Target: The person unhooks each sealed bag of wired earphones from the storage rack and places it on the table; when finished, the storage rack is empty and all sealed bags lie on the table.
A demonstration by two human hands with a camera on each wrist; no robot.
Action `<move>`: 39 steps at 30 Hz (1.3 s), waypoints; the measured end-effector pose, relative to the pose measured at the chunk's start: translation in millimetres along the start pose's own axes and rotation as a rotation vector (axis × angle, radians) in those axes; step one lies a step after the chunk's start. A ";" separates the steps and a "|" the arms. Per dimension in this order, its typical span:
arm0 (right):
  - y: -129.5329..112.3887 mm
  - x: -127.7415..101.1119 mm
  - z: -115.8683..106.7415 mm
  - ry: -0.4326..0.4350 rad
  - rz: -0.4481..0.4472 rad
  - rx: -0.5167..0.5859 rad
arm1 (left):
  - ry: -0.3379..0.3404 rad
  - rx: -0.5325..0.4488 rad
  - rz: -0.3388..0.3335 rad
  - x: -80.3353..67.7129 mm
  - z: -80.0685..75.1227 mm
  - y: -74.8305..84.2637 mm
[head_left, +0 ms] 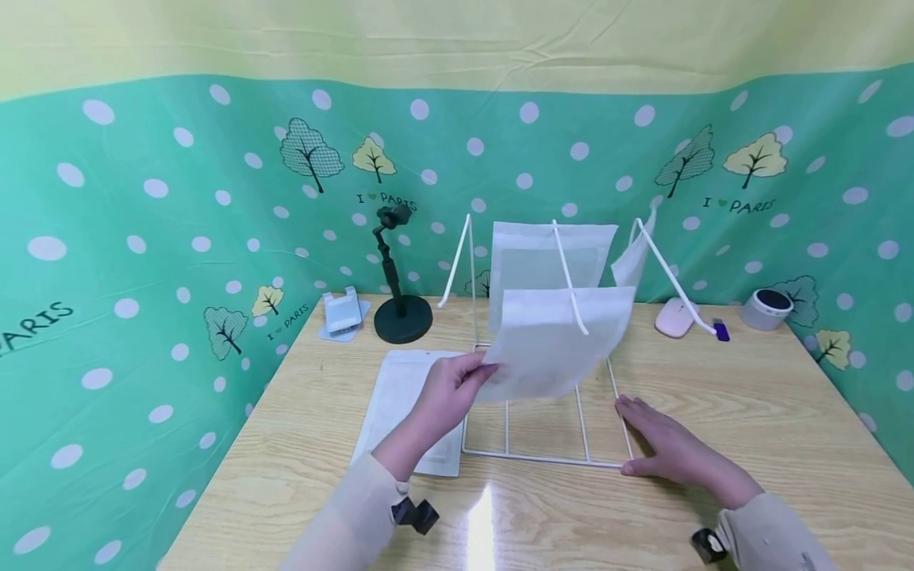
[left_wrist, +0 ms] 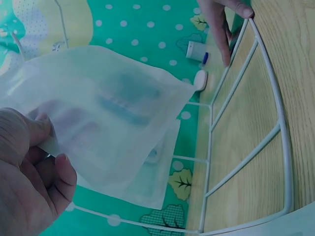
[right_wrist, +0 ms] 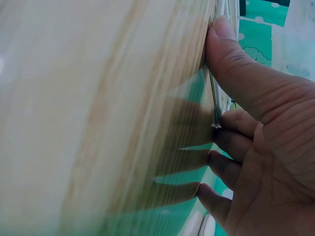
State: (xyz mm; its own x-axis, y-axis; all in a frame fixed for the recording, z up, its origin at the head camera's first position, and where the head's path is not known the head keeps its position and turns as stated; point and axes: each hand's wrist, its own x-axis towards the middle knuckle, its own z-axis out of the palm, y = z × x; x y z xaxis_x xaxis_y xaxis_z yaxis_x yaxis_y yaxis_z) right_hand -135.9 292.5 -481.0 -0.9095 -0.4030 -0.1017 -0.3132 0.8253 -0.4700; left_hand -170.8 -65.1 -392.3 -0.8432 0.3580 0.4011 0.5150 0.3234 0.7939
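My left hand (head_left: pixel 450 388) pinches the left edge of a flat, translucent white pouch (head_left: pixel 557 341) between thumb and fingers. The pouch is held up over the base of a white wire rack (head_left: pixel 543 458), and the rack's middle arm (head_left: pixel 571 289) overlaps it. Behind it stands a second white pouch (head_left: pixel 524 246), upright. Another white piece (head_left: pixel 631 258) shows beside the right arm of the rack. At the base's front right corner my right hand (head_left: pixel 664 444) rests, thumb on the corner and fingertips along the side wire, fingers fairly straight.
A white pouch (head_left: pixel 407 396) lies flat on the table left of the rack. Farther back are a black stand (head_left: pixel 401 317), a light blue holder (head_left: pixel 343 311), a pink mouse (head_left: pixel 674 317), a small purple object (head_left: pixel 721 330) and a white cylinder (head_left: pixel 766 308). A green curtain (head_left: pixel 178 198) hangs behind.
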 end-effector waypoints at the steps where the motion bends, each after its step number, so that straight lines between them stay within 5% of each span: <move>1: -0.3 -0.2 0.0 -0.001 0.001 0.002 | -0.002 0.001 0.001 -1.8 -0.4 1.0; 10: -0.8 -0.3 -1.7 -0.008 -0.001 0.003 | -0.017 0.000 0.023 -16.0 -4.0 6.3; 33: 1.8 2.5 2.4 0.067 -0.081 0.074 | 0.019 0.088 0.269 -32.9 -24.8 24.2; 39: 3.0 2.3 3.7 0.102 -0.134 0.088 | 0.028 0.005 0.262 -38.0 -34.3 29.9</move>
State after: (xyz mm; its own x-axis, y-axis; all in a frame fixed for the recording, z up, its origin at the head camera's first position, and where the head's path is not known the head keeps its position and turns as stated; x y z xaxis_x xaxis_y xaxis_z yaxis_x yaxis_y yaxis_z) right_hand -138.0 292.6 -485.8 -0.8857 -0.4611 0.0545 -0.4123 0.7272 -0.5487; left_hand -128.6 -99.1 -368.1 -0.6846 0.4062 0.6052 0.7172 0.2270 0.6589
